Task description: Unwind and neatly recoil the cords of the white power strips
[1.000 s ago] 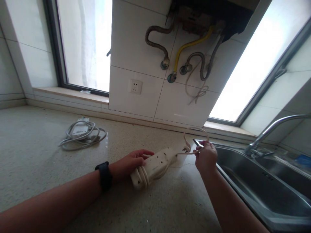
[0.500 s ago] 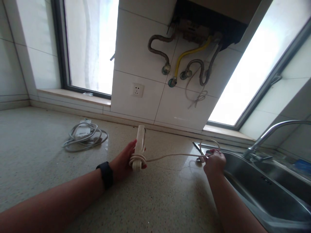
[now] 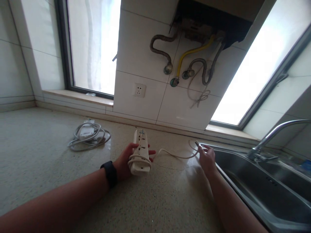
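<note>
My left hand [image 3: 127, 160] grips a white power strip [image 3: 143, 145] above the counter, its socket face turned up toward me. Turns of the strip's white cord [image 3: 178, 157] wrap around its near end. From there the cord sags across to my right hand [image 3: 207, 158], whose fingers are closed on it beside the sink. A loop of cord rises past the right fingertips. Whether the plug is in that hand is hard to make out.
A coiled grey-white cable with a white box [image 3: 86, 129] lies on the counter [image 3: 60, 171] to the left. At right is a steel sink [image 3: 257, 191] with a faucet [image 3: 272, 136]. A wall socket [image 3: 140, 90] and hoses [image 3: 184, 55] are on the tiled wall.
The power strip has rolled in my left hand from its narrow side to its socket face. My right hand has moved left, and the cord between the hands hangs slacker.
</note>
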The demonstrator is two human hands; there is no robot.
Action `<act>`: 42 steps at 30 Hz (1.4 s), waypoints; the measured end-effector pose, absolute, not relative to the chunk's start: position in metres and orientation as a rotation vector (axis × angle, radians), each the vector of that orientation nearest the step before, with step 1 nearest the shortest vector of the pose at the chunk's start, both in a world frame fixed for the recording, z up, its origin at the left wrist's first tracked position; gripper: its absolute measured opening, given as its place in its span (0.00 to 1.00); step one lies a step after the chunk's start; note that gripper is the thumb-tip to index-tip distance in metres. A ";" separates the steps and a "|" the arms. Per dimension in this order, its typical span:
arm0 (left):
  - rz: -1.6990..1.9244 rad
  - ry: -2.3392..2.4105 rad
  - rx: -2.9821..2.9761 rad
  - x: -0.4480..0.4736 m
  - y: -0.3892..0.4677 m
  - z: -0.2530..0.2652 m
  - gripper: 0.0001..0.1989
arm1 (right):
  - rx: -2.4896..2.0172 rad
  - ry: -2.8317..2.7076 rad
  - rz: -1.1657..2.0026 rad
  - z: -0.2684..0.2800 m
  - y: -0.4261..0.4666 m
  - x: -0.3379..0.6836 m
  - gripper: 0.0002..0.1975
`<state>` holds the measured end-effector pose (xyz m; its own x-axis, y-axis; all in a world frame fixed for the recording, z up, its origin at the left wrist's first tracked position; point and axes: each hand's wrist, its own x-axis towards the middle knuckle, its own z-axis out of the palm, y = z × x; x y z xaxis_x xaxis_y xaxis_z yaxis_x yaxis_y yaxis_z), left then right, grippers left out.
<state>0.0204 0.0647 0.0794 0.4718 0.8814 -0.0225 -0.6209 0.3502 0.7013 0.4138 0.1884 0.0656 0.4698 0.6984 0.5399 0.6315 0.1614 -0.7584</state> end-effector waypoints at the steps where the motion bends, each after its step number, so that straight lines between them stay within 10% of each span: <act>1: 1.013 0.438 0.689 0.021 0.064 0.081 0.37 | -1.538 -1.368 -0.113 0.062 0.186 0.403 0.39; 8: 1.035 0.475 0.674 0.032 0.059 0.087 0.34 | -1.346 -2.315 -0.382 0.073 0.110 0.295 0.32; 14: 1.021 0.498 0.882 0.039 0.058 0.085 0.40 | -1.106 -2.582 0.139 0.074 0.078 0.255 0.46; 26: 1.460 0.579 0.756 0.038 0.081 0.064 0.29 | -0.897 -2.507 0.173 0.088 0.064 0.248 0.06; 42: 1.518 0.588 0.793 0.034 0.077 0.069 0.30 | -1.198 -2.055 -0.227 0.097 0.085 0.274 0.21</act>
